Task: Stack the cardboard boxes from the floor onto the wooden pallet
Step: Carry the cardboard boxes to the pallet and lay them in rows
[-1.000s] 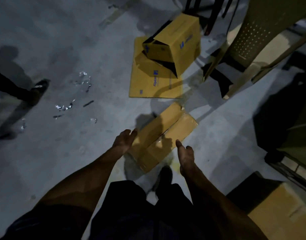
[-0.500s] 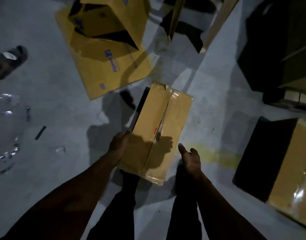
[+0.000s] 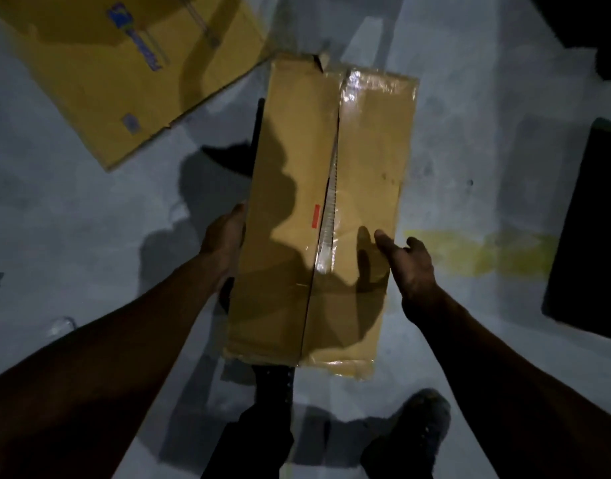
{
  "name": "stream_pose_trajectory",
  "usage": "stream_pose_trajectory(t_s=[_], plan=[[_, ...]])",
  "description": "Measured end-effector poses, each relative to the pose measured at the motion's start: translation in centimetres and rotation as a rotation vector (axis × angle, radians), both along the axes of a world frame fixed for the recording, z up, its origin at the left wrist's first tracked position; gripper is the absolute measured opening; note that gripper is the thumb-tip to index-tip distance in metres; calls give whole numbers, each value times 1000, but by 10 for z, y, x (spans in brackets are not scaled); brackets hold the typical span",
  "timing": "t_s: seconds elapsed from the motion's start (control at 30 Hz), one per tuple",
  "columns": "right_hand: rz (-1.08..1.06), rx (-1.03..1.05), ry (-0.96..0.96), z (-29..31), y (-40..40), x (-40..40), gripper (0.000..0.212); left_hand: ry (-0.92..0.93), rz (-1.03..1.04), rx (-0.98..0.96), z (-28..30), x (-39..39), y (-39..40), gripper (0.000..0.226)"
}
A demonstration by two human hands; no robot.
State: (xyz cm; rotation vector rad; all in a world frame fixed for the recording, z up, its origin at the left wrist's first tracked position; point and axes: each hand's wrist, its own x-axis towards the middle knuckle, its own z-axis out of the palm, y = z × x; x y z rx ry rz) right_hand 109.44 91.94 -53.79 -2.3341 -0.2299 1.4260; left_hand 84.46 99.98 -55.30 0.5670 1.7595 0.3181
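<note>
Closer than half a second ago, bent lower over the long tan taped cardboard box (image 3: pixel 321 216) lying on the grey concrete floor (image 3: pixel 89 236); lift likely imminent, no wooden pallet in view. Left hand (image 3: pixel 224 240) now pressed against the box's left side, fingers hidden, so grip not discernible. Right hand (image 3: pixel 409 267) open at the right edge, thumb on top. Far left, flattened yellow cardboard sheet (image 3: pixel 131 81).
</note>
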Motion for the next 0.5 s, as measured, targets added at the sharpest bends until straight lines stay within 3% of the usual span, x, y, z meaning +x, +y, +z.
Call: stream_pose_trajectory(t_s=[0.07, 0.17, 0.23, 0.27, 0.37, 0.4, 0.5], plan=[[-16, 32, 36, -20, -2, 1, 97, -56, -5, -13, -15, 7, 1, 38], [-47, 72, 63, -41, -4, -3, 118, -105, -44, -14, -29, 9, -2, 72], [-21, 83, 53, -55, -9, -1, 129, -98, -49, 8, -42, 7, -4, 70], [-17, 94, 66, -60, -11, -1, 123, -104, -51, 13, -44, 7, -4, 62], [-16, 162, 116, -62, -15, -5, 64, -113, -56, 22, -50, 12, -5, 31], [-18, 178, 111, -64, -16, -4, 57, -111, -51, 26, -48, 14, -6, 29], [-51, 197, 91, -59, -21, -4, 83, -89, -36, 47, -38, 25, -10, 37]])
